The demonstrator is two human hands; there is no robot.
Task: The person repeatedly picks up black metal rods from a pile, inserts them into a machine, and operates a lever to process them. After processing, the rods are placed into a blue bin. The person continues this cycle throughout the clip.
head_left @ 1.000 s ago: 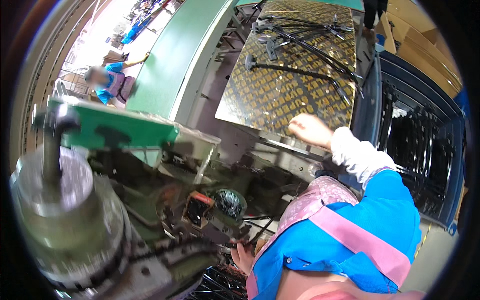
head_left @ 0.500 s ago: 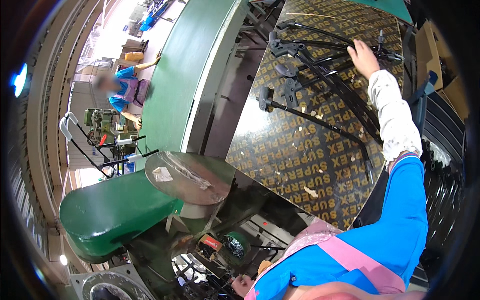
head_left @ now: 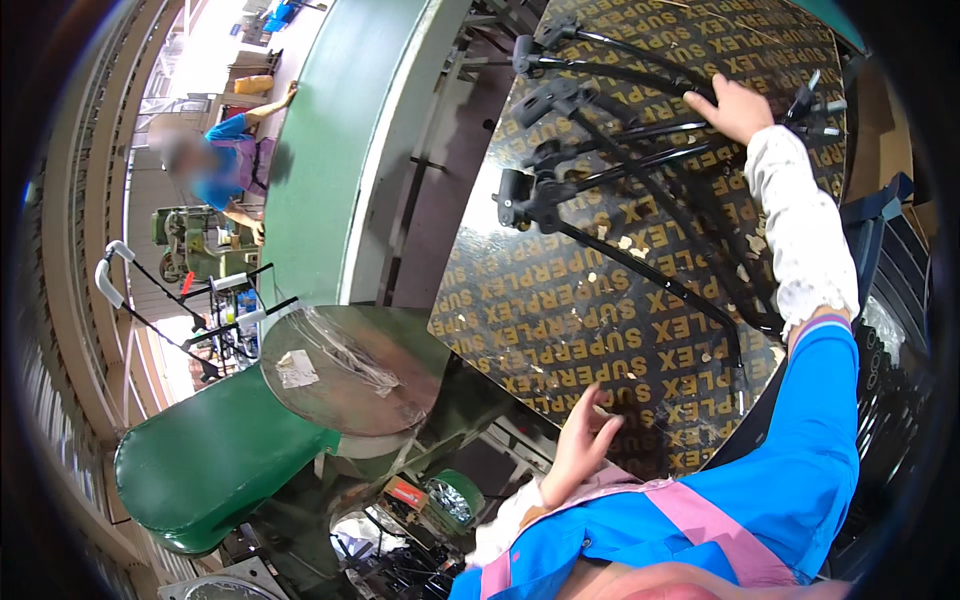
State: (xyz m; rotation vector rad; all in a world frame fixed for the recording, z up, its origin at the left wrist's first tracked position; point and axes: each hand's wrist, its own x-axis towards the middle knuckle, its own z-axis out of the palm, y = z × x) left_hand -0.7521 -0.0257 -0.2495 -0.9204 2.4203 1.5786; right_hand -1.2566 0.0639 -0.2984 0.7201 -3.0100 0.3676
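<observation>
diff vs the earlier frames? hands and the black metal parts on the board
The right hand went from the board's near edge out to the far pile of black bent metal rods and now rests on them; a closed grip is not visible. The left hand has come up at the near edge, fingers open, holding nothing. The rods and the brown board look unmoved.

Glossy black metal frames (head_left: 640,160) on smooth laminated board (head_left: 560,320).

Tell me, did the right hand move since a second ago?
Yes. The right hand went from the board's near edge to its far end, and now rests on the black rods there.
</observation>
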